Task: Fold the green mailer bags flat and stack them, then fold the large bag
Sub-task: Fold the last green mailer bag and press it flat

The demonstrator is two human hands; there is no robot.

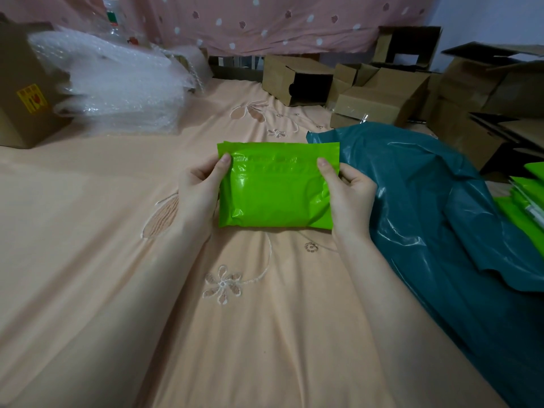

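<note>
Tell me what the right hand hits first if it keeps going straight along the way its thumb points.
The right hand points up-left, thumb already on the green mailer bag it holds with the left hand. Past the bag, probably bare bedsheet; depth is unclear.

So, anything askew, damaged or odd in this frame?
Nothing damaged. The green mailer, held between the left hand and right hand, looks puffy, not flat. The large teal bag lies crumpled and unfolded on the right.
</note>
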